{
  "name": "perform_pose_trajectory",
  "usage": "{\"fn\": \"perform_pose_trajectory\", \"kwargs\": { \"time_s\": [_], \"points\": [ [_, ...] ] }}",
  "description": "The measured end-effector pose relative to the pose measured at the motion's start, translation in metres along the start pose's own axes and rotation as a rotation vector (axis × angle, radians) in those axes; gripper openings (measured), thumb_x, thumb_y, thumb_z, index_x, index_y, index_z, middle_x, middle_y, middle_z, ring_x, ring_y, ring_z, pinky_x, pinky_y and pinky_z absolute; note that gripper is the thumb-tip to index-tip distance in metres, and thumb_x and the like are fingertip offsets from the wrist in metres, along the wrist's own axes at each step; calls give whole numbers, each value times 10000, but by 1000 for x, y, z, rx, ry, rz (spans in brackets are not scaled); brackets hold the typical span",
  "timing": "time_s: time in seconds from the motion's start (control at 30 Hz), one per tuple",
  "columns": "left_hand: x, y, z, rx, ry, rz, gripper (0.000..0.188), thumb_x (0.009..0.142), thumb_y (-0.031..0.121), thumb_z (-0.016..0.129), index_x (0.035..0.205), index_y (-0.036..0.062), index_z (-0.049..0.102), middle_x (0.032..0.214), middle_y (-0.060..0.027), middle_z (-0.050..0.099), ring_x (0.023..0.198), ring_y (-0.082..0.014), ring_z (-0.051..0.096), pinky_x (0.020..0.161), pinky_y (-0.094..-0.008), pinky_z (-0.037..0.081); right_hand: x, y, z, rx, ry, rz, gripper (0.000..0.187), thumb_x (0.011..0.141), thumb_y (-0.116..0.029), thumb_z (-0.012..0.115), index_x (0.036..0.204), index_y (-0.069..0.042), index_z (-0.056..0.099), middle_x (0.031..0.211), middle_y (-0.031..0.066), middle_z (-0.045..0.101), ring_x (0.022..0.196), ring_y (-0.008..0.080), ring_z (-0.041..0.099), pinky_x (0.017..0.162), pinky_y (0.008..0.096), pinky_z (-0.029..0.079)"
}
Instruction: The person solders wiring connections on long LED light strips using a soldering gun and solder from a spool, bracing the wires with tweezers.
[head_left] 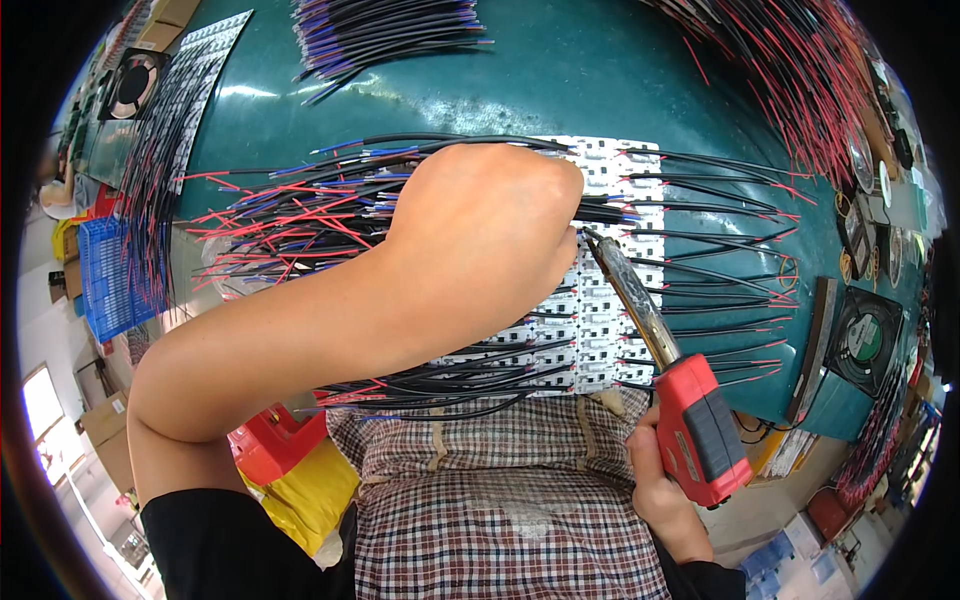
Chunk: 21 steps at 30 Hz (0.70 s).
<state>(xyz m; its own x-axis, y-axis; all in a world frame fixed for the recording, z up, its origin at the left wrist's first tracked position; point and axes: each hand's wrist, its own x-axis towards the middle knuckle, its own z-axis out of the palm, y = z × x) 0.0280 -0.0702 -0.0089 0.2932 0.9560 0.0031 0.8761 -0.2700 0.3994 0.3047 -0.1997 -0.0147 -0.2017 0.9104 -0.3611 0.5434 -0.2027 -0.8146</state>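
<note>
On the green counter (560, 80), the right hand (662, 478) grips a red soldering iron (690, 415) touching the white board strip (600, 310), left hand (480, 240) closed on a wire there; most rows look wired already, few seemingly left.

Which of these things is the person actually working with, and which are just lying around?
In use:
- red soldering iron in the right hand
- white circuit board strips
- black wires under the left hand

Lying about:
- spare wire bundle
- red-black wires
- fan
- blue crate
</note>
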Motion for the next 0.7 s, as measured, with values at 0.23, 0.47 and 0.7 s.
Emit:
{"fn": "perform_pose_trajectory", "kwargs": {
  "time_s": [0.23,0.47,0.7],
  "points": [
    [0,1,0,0,-28,-13,199,796,170,716,754,-4,629,685,-165,649,673,-374,653,655,-466,525,1,6,1,-35,-24,-60,227,803,-33,760,1005,9,665,887,140,634,722,297,643,643,372,517],
    [0,1,0,1,-39,-16,197,793,169,708,755,-9,633,699,-181,651,686,-383,653,664,-474,526,2,3,4,-33,13,-81,220,810,-39,753,1010,2,671,876,138,636,734,306,643,653,374,517],
    [2,2,-1,2,-59,-26,200,790,167,706,749,-15,634,708,-190,653,696,-389,653,673,-478,527,-6,2,0,20,33,15,236,819,-54,749,1038,-7,675,897,138,652,781,319,650,689,382,523]
  ]
}}
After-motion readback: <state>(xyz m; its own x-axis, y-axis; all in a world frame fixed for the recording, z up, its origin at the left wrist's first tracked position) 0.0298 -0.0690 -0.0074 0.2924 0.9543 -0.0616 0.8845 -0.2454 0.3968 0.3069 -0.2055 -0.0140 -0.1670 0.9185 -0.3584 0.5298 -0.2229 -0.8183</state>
